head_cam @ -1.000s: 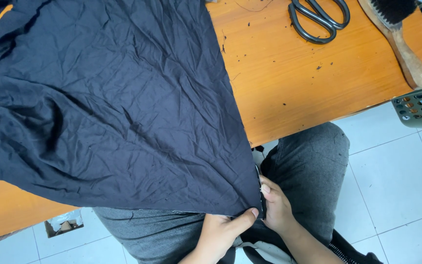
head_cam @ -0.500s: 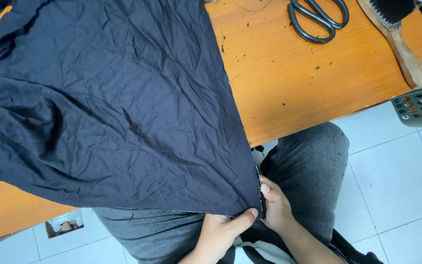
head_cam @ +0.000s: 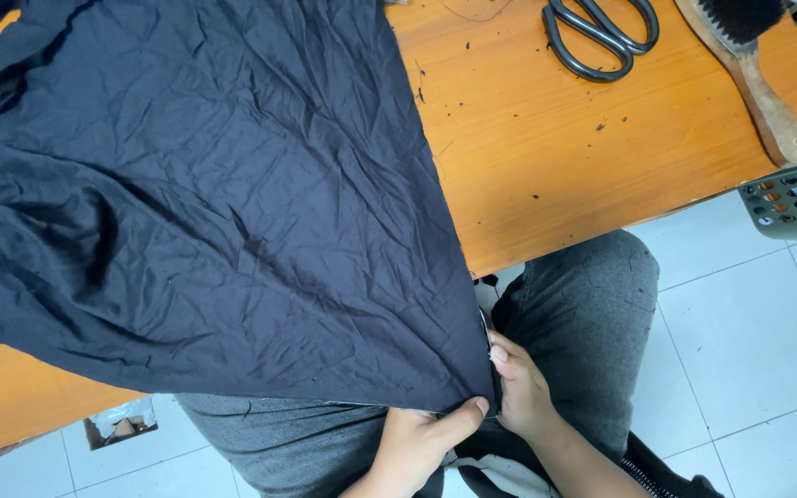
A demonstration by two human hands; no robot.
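Observation:
A large, wrinkled dark navy cloth [head_cam: 214, 203] is spread over the orange wooden table [head_cam: 565, 157] and hangs down over my lap. Its lowest corner comes to a point above my grey trousers [head_cam: 583, 304]. My left hand [head_cam: 417, 443] pinches the cloth's bottom edge at that corner, thumb on top. My right hand [head_cam: 520, 387] grips the same corner from the right side, fingers pressed on the edge. The two hands are almost touching each other.
Black scissors [head_cam: 601, 37] and a wooden-handled brush [head_cam: 749, 74] lie at the table's far right. A grey-green perforated plastic basket [head_cam: 795, 198] stands by the table's right edge. Dark thread bits dot the tabletop. White floor tiles [head_cam: 740, 323] show to the right.

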